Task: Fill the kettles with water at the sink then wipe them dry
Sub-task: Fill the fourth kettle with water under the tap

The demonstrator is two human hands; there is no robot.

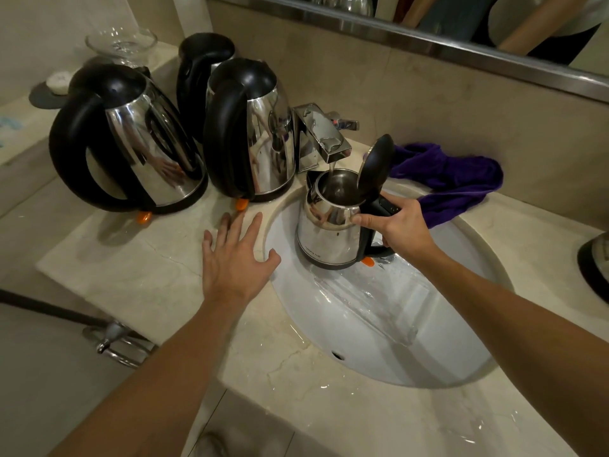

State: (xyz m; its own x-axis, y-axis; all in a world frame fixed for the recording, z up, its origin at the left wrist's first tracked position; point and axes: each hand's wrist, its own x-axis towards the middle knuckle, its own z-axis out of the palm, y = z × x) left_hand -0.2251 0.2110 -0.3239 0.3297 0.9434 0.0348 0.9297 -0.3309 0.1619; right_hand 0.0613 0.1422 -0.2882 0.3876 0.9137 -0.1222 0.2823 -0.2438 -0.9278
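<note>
My right hand [400, 222] is curled round the black handle of the open kettle [329, 232], thumb on its steel rim, holding it upright in the sink [379, 324] under the running tap [324, 135]. My left hand [235, 258] lies flat, fingers spread, on the counter [131, 268] at the basin's edge. Two kettles [131, 140] stand just beyond those fingertips; purple cloth [451, 179] right behind.

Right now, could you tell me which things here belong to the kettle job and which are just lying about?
Job: open kettle under the tap, held by the right hand; three shut kettles; sink; purple cloth.
Lying about: glass bowl, soap dish, mirror.
</note>
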